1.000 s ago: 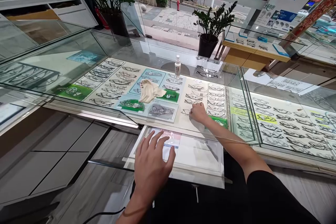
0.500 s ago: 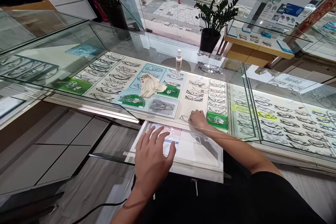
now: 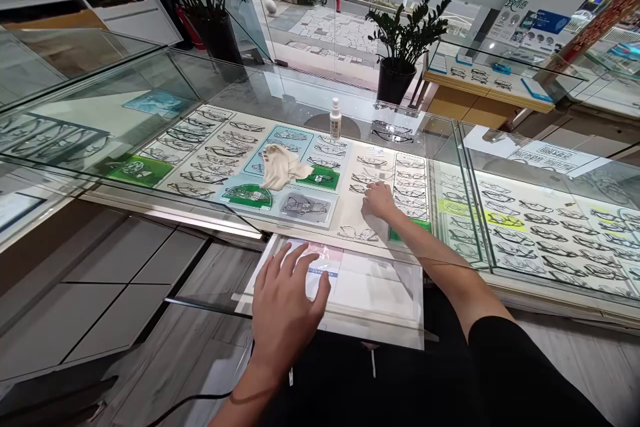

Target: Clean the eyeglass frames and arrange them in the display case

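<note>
My left hand [image 3: 287,300] hovers palm down with fingers spread, holding nothing, over the front-left part of a pulled-out white drawer [image 3: 377,313]. Inside the glass display case, my right hand [image 3: 379,201] reaches to a column of eyeglasses [image 3: 373,161]. Its fingers curl in beside the nearest pair in that column; the fingertips are hidden, so a hold cannot be made out. Another pair of eyeglasses [image 3: 357,233] lies folded out by the case's front edge, below the right hand. A green card [image 3: 420,223] is partly covered by my right forearm.
On the glass top stand a small white spray bottle [image 3: 335,120] and a crumpled cream cloth [image 3: 283,167]. More rows of eyeglasses [image 3: 233,147] fill the case on both sides. Potted plants [image 3: 397,77] stand behind. A black cable [image 3: 190,397] hangs at lower left.
My right hand has moved away from the pair at the front edge, farther back to the column of eyeglasses. That front pair now lies uncovered. My left hand stays spread; the view has shifted slightly.
</note>
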Demonstrator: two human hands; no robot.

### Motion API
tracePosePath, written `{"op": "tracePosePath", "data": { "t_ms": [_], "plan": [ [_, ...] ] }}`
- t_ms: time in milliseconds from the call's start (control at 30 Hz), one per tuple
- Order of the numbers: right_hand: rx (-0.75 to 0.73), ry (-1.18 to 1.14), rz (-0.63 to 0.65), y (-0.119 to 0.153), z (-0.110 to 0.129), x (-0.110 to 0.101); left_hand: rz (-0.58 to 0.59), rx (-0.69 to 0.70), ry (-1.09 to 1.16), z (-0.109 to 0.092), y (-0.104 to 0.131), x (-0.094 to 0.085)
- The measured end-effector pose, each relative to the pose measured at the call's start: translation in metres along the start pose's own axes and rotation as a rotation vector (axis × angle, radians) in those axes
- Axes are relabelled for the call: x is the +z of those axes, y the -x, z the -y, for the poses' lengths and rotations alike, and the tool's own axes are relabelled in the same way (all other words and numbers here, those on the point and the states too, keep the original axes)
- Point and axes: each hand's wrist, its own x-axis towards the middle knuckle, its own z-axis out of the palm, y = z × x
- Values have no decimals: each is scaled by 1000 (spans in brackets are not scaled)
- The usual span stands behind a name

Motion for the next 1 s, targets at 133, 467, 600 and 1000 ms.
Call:
{"op": "tracePosePath", "data": {
  "t_ms": [133,467,600,1000],
  "plan": [
    [12,12,32,-14,-4,12,-3,2,0,1,0,1],
    [-70,-7,76,12,-2,18,-12,24,-7,2,-1,1],
    [-110,-29,97,37,12,24,-19,29,-3,1,-1,0],
    [45,-50,-82,-3,-5,15,-35,34,4,1,-1,0]
  ]
}}
